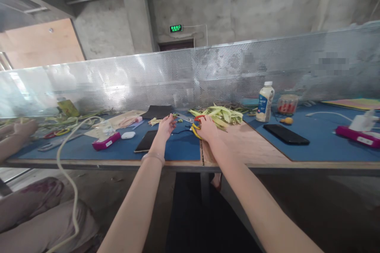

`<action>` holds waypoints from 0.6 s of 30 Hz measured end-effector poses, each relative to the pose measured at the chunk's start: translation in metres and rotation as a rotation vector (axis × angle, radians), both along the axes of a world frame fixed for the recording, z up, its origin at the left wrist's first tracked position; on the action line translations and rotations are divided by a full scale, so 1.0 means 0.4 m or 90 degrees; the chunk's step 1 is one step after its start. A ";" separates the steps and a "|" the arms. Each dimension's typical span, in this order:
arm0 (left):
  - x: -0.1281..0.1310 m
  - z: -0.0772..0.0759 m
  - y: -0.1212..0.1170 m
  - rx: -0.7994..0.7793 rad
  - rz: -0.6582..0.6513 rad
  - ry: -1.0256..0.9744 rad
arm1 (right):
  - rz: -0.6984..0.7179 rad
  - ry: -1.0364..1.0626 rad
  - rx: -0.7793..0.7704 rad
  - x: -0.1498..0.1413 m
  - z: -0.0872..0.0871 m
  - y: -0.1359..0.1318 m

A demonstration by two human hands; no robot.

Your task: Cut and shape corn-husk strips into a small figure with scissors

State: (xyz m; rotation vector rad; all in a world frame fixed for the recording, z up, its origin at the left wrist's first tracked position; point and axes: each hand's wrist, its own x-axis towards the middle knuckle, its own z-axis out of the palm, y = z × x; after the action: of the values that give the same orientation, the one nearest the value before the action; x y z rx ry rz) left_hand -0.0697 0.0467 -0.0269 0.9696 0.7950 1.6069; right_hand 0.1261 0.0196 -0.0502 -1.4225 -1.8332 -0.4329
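While a bottle (pixel 265 102) stands capped, right hand (pixel 207 127) grips scissors (pixel 195 127); left hand (pixel 167 125): cannot tell.

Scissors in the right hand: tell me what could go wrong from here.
The scissors in the right hand point toward the left hand, so a slip might nick it. The black flat pad lies near the front of the table and could perhaps get nudged off. The pale cable hangs over the edge near a co-worker's legs, which might snag it.
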 end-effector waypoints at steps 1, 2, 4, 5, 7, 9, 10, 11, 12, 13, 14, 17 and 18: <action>0.000 0.000 0.000 -0.001 0.000 -0.001 | 0.000 0.001 -0.001 0.000 0.000 0.000; 0.001 0.001 -0.001 -0.002 0.000 -0.002 | 0.000 0.002 -0.001 0.000 0.000 0.000; 0.002 0.002 -0.003 -0.003 0.001 -0.004 | -0.001 0.004 -0.001 0.000 0.001 -0.001; 0.002 0.002 -0.004 -0.004 0.002 -0.005 | -0.001 0.005 -0.001 0.000 0.001 -0.001; 0.003 0.003 -0.006 -0.003 0.003 -0.005 | -0.001 0.005 -0.001 0.001 0.001 -0.001; 0.003 0.002 -0.006 -0.001 0.003 -0.005 | -0.001 0.004 -0.002 0.001 0.001 -0.002; 0.002 0.001 -0.005 0.000 0.003 -0.004 | -0.001 0.004 -0.002 0.001 0.001 -0.002; 0.002 0.001 -0.004 0.001 0.003 -0.003 | -0.002 0.003 -0.002 0.001 0.001 -0.003; 0.001 0.000 -0.002 0.002 0.003 -0.002 | -0.002 0.004 -0.002 0.000 0.001 -0.003; 0.001 -0.001 -0.001 0.003 0.003 -0.001 | -0.002 0.003 -0.002 0.000 0.001 -0.003; 0.000 -0.002 0.001 0.004 0.003 -0.001 | -0.002 0.002 0.000 -0.001 0.001 -0.003; -0.002 -0.004 0.004 0.006 0.005 0.001 | 0.000 -0.004 0.006 -0.002 0.003 -0.003; -0.002 -0.004 0.004 0.007 0.004 0.002 | 0.000 -0.006 0.007 -0.002 0.003 -0.002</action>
State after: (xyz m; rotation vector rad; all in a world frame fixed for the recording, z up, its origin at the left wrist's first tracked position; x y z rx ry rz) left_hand -0.0706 0.0485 -0.0285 0.9780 0.7929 1.6178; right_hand 0.1253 0.0189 -0.0490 -1.4156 -1.8348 -0.4502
